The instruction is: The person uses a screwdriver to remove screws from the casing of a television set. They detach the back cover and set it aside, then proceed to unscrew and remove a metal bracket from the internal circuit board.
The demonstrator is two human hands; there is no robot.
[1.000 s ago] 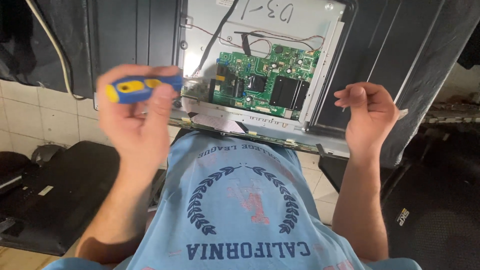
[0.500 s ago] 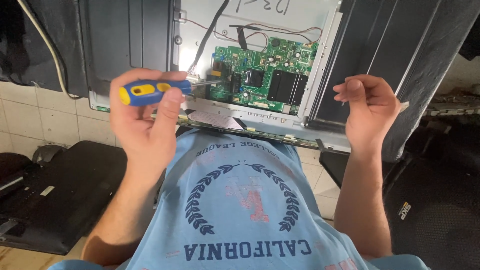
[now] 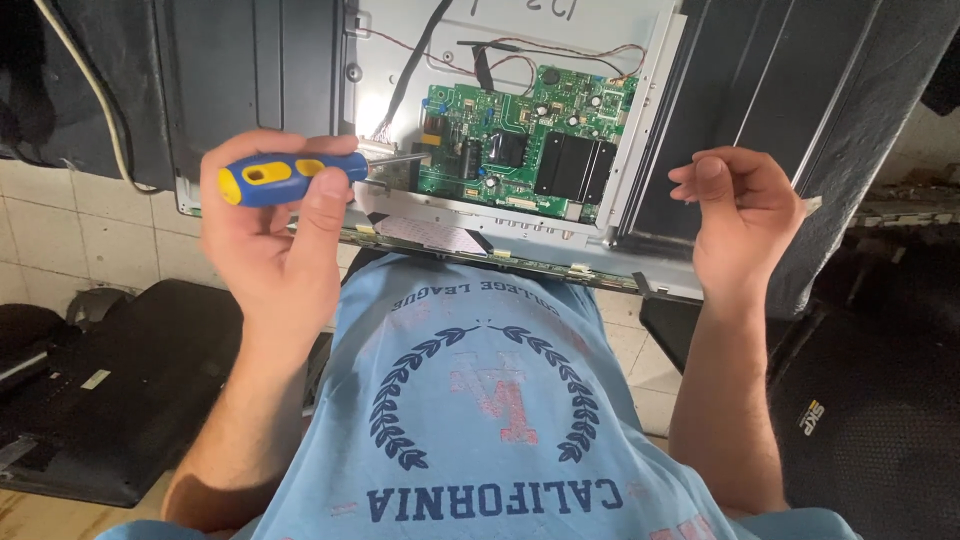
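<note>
- My left hand is raised in front of my chest, fingers wrapped around the blue-and-yellow handle of a screwdriver, held level with the thumb laid along its underside.
- The screwdriver's metal shaft points right, its tip just at the left edge of the green circuit board; I cannot tell whether it touches anything.
- My right hand hovers well apart on the other side, palm toward me, fingers loosely curled with the fingertips drawn near the thumb; I cannot tell whether something small is pinched there.
- Between the two hands lies the opened back of a flat television, its pale metal chassis bare and the green circuit board mounted at its centre with black heat sinks and small capacitors.
- Thin red and black wires run across the chassis above the board, and a black cable descends toward its left corner.
- Below, my light blue T-shirt with a dark laurel print fills the foreground.
- A black case rests on the tiled floor to my left.
</note>
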